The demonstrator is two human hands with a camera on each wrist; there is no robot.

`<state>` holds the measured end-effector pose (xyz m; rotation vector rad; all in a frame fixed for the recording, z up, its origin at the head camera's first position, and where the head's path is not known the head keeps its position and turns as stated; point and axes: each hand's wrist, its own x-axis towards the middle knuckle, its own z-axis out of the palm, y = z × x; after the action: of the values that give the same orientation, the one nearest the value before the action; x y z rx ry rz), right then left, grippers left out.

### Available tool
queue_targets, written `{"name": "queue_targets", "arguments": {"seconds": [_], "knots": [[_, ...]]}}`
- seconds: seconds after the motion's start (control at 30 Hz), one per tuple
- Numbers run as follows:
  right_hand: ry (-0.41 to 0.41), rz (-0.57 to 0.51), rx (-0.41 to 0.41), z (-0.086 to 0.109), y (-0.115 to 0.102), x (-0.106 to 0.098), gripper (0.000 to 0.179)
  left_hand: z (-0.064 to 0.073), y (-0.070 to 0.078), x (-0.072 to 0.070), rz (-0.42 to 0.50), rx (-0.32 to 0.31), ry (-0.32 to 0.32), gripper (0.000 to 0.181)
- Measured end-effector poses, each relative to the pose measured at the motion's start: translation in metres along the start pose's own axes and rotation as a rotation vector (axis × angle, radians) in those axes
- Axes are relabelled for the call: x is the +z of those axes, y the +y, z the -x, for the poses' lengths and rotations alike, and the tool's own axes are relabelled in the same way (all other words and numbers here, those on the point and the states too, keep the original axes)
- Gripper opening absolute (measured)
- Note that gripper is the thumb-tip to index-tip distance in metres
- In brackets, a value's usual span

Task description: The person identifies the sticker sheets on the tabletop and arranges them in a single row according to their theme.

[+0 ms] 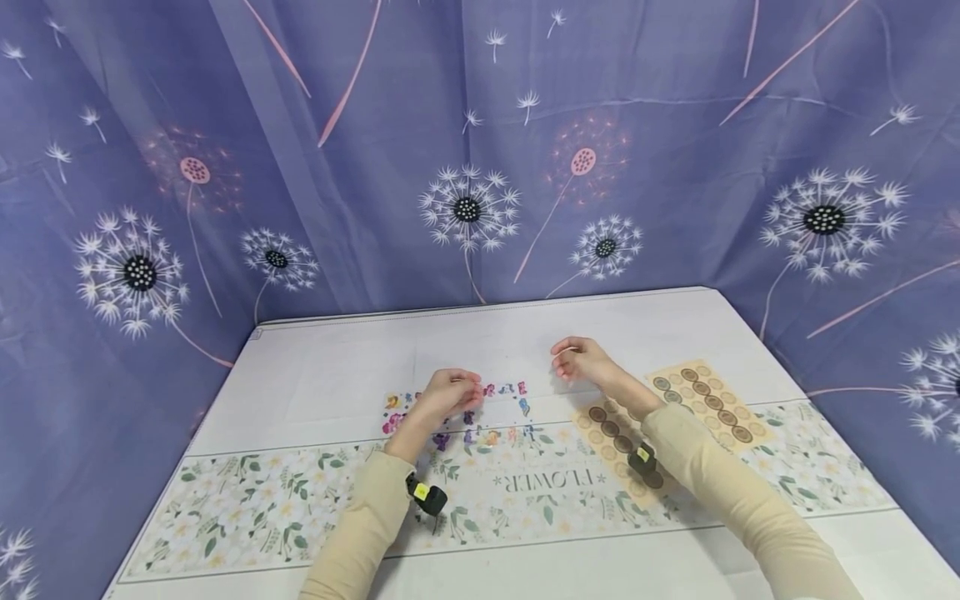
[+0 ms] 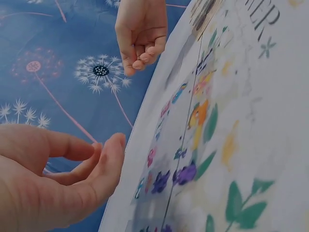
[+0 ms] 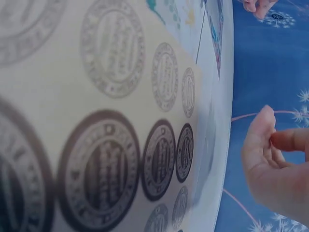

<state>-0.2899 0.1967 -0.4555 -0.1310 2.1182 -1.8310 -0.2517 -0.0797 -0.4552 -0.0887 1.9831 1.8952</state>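
The left hand (image 1: 448,393) hovers over the flower sticker sheet (image 1: 504,390), fingers loosely bent and apart, holding nothing. The sheet lies flat on the worktop (image 1: 337,367), long side running left to right. The right hand (image 1: 581,360) is farther right, fingertips pinched together.

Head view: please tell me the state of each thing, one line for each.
Left hand: fingers loosely curled, over the flower sticker sheet, holds nothing clear.
Right hand: raised, fingers curled, nothing seen in it.
Flower sticker sheet: flat on the table.
Two round-seal sticker sheets: flat, untouched.
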Motion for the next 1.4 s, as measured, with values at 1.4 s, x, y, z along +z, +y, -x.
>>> {"name": "queue_targets", "arguments": {"seconds": [1.4], "knots": [[-0.079, 0.204, 0.088, 0.033, -0.001, -0.066, 0.038, -0.002, -0.004, 0.060, 0.083, -0.029, -0.082, 0.030]]}}
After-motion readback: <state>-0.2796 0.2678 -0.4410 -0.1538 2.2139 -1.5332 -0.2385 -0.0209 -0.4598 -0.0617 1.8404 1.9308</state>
